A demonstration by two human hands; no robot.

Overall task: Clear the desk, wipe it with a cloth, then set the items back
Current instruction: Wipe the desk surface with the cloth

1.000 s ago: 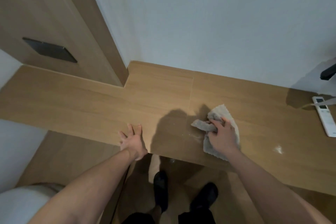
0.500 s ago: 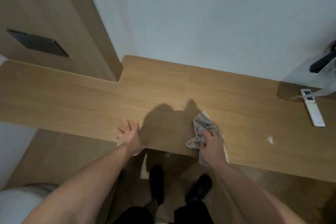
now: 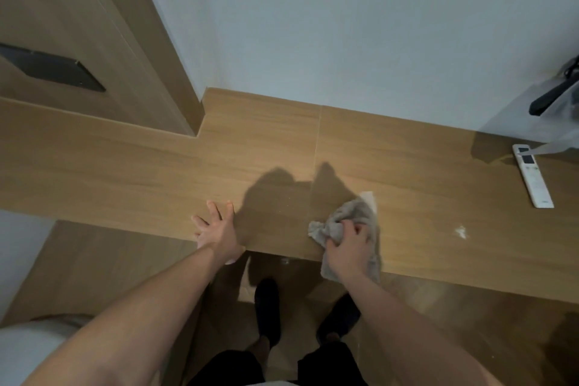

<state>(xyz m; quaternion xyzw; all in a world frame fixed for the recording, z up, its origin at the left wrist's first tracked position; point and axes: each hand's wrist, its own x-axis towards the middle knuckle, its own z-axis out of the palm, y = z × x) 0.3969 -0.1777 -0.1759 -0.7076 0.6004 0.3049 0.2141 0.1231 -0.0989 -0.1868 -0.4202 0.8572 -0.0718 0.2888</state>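
Observation:
A long wooden desk [image 3: 125, 172] runs across the view below a white wall. My right hand [image 3: 346, 246] grips a bunched grey cloth [image 3: 351, 216] at the desk's front edge, right of centre; part of the cloth hangs over the edge. My left hand [image 3: 217, 227] rests flat on the desk near the front edge, fingers spread, holding nothing. A white remote control [image 3: 532, 180] lies on the desk at the far right. A small white smudge [image 3: 461, 231] marks the wood between the cloth and the remote.
A wooden cabinet panel [image 3: 78, 41] with a black plate [image 3: 53, 70] rises at the back left. A clear plastic bag with a black object [image 3: 560, 103] sits at the right edge. My dark shoes [image 3: 266, 310] stand on the floor below the desk edge.
My right hand has drawn the cloth back from the middle of the desk to its front edge, bunching it. My left hand stays planted in the same spot.

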